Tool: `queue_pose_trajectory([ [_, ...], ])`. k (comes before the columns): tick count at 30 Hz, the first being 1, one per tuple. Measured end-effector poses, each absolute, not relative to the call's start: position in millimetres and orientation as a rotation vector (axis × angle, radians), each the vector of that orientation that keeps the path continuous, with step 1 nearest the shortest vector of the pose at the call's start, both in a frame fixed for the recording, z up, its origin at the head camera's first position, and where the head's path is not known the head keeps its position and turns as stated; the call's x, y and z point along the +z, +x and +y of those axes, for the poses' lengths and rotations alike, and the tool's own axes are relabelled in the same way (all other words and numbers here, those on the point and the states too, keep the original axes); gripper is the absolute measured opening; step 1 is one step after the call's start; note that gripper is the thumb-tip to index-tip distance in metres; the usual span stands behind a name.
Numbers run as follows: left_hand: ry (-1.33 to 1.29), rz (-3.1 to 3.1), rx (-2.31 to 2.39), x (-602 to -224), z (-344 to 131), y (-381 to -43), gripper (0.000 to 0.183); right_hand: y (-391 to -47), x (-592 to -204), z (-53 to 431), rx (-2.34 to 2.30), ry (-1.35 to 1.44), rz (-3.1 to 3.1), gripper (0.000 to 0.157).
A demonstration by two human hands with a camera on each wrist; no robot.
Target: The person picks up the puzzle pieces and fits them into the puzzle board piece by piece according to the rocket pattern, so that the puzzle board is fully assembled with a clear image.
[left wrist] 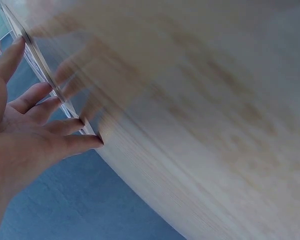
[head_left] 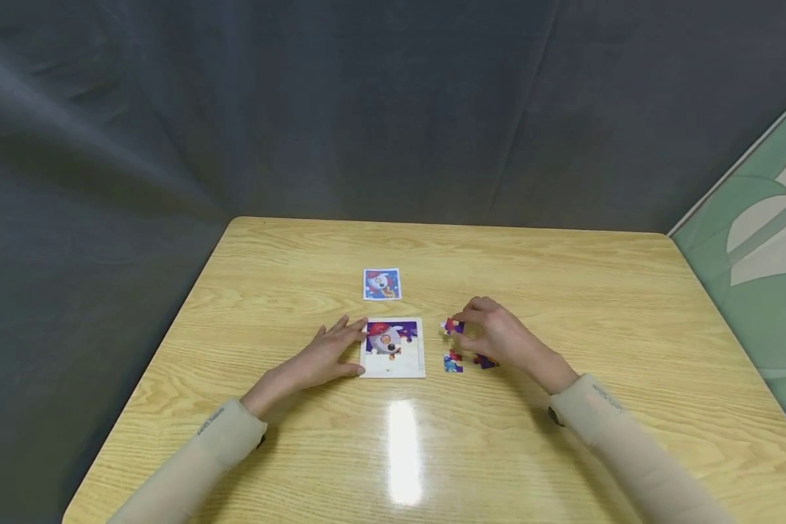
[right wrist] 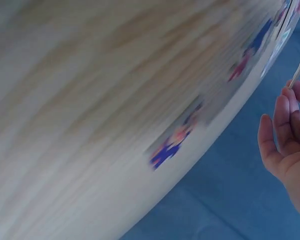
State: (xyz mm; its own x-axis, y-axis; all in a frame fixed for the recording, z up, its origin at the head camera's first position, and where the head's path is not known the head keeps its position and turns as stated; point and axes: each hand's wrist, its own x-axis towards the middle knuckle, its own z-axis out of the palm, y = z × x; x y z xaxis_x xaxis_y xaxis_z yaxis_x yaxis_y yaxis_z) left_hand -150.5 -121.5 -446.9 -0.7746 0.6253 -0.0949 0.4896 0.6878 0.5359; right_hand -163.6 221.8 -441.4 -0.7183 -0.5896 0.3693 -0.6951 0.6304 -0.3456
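Purple and red, a piece [head_left: 451,326] is pinched between the thumb and fingers of our right hand [head_left: 496,336], raised off the table [head_left: 288,276], between two and three o'clock from the tray [head_left: 409,367]. Just past three, a second piece [head_left: 453,363] and a third piece [head_left: 488,362] lie loose near that hand. At nine, our left hand [head_left: 321,358] touches the tray's edge, fingers spread, gripping nothing. Fitted pieces [head_left: 381,339] fill much of the tray towards twelve; towards six it shows white. Beyond, at twelve, lies a card [head_left: 381,284] bearing a similar picture, before a dark curtain [head_left: 380,109]. We judge this the fitting stage, piece chosen but not yet placed; the next move seems to call for carrying it towards nine and turning its tabs to match a gap.
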Motion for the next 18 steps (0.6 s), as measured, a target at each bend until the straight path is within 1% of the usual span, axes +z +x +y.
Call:
queue_pose_trajectory([
  [10, 0.894, 2.629, 0.711, -447, -123, -150, 0.059, -166, -439, 192, 0.701, 1.171, -2.597, 0.027],
  [18, 0.896, 2.629, 0.713, -448, -123, -151, 0.060, -163, -443, 182, 0.736, 1.243, -2.580, 0.026],
])
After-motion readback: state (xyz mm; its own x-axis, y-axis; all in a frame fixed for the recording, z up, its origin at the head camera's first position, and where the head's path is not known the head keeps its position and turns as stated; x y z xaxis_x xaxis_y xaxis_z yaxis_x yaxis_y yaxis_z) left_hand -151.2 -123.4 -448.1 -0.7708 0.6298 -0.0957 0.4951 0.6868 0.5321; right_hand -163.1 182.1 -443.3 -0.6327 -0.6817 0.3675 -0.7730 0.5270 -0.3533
